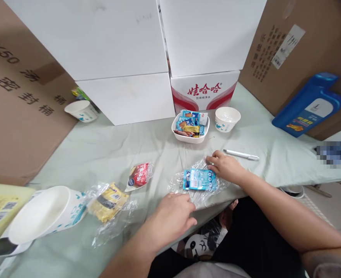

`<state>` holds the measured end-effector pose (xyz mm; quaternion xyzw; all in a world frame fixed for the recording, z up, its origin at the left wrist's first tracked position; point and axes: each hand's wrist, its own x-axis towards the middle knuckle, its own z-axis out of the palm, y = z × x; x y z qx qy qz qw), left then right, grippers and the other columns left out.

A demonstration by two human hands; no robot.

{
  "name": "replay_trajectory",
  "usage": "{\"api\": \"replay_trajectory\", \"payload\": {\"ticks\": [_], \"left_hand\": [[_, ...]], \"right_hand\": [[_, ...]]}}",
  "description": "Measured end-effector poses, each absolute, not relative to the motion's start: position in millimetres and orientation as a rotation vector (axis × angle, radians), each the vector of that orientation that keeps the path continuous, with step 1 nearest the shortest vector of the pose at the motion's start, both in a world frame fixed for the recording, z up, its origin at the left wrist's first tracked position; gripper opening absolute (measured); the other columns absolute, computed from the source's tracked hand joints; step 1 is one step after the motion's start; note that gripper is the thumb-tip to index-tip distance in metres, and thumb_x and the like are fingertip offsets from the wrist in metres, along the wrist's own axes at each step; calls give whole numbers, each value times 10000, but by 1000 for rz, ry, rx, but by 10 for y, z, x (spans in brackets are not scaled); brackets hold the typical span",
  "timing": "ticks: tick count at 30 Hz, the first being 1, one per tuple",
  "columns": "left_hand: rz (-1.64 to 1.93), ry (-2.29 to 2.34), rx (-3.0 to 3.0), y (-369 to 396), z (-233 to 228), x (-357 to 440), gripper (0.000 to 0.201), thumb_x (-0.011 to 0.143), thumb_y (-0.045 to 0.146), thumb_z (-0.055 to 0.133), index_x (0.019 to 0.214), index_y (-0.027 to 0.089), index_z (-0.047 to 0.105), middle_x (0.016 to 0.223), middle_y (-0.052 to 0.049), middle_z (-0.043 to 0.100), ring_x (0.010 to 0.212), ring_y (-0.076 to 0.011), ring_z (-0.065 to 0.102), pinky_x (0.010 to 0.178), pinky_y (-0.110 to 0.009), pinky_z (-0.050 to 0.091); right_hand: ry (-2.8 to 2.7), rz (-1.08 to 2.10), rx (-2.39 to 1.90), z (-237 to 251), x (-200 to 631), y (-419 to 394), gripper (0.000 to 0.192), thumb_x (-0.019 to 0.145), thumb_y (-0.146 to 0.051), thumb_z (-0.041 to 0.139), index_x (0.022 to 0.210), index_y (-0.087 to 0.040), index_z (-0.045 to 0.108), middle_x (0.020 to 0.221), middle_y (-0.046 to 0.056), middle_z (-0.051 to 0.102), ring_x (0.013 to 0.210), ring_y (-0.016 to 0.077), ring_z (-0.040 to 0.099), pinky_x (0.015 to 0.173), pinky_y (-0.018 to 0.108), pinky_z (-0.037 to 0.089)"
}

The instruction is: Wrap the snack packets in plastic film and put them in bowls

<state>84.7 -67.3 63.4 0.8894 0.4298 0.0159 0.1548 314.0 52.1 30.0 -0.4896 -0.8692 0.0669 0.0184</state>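
Blue packets: lying flat between your two hands, just left of your right fingertips and just beyond your left fingers; the blue packets [199,179] look like more than one, though the overlap hides the count.
Clear film: the clear film [201,199] is spread under and around them, reaching to the fingers of both hands; it is not yet folded closed over them, so I judge the wrapping only begun.
Left hand: your left hand [173,214] rests at the film's near-left edge, thumb set wide of the fingers, no packet in it.
Right hand: your right hand [224,166] has its fingers bent over the far-right edge; I cannot tell whether they pinch film.
Red packet: the red packet [140,174], beyond and left of your left fingers, sits in clear wrap and looks done.
Yellow packet: the yellow packet [108,202], farther left of those fingers, has film loose around it, so perhaps unfinished.
White dish: beyond your right fingertips, the white dish [190,139] holds several loose packets [188,123], apparently left to handle.
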Motion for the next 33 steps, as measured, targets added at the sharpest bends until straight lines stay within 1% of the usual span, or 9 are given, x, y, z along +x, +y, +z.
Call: {"api": "replay_trajectory", "payload": {"ticks": [3,8,11,14,16,21,25,30,33], "left_hand": [[71,1266,2542,-737,652,893,162,868,248,599,722,201,651,720,-15,644,694,-202,618,645,-332,455],[502,1315,2622,-534,456,992,220,912,96,431,886,190,628,820,-40,650,796,-194,601,680,-318,492],[565,1450,2621,-360,277,981,210,897,221,568,1096,177,615,1118,-97,648,1030,-253,587,865,-407,504],[478,1615,2571,-253,129,937,583,797,436,707,1285,173,525,1347,-150,541,1221,-351,491,984,-538,433],[456,1665,2522,-219,68,910,670,781,486,709,1332,178,484,1379,-152,519,1264,-358,456,1013,-549,404],[549,1715,2435,-184,19,884,627,759,475,734,1269,180,518,1336,-139,541,1242,-340,461,1022,-522,387],[642,1688,2422,-164,9,885,677,723,467,769,1286,202,502,1261,-122,558,1199,-328,471,1011,-517,378],[794,1659,2393,-156,29,890,767,674,414,816,1332,230,468,1102,-88,558,1068,-293,523,943,-494,439],[911,1487,2362,-185,40,905,724,714,276,792,1341,275,429,1091,-57,552,1006,-242,575,874,-421,510]], "right_hand": [[-2731,122,-1484,297,3077,456,499,919,-507,519,1341,-243,544,1169,128,590,865,226,644,729,318,491],[-2734,111,-1269,210,3069,469,532,903,-525,533,1319,-195,566,1200,156,581,1071,293,573,920,426,475],[-2689,215,-1155,214,3128,479,537,903,-510,539,1315,-165,564,1281,175,544,1149,307,530,984,460,443],[-2694,404,-1022,315,3207,449,672,785,-540,688,1335,-185,534,1324,174,514,1191,308,514,984,454,447],[-2756,529,-1031,416,3282,429,729,684,-469,798,1317,-214,541,1247,144,563,1121,291,566,919,413,481],[-2861,701,-1280,599,3618,496,290,661,-165,753,928,-246,675,859,8,676,745,188,627,622,273,445],[-2866,706,-1319,638,3868,585,134,713,-120,648,700,-251,673,724,-21,675,656,165,614,586,270,425],[-2470,572,-1052,636,3665,519,190,883,-263,548,1019,-240,679,1016,64,691,969,218,635,863,372,493],[-2439,627,-943,551,3336,419,499,836,-427,660,1267,-198,555,1200,127,636,1100,260,590,920,408,483]]}}
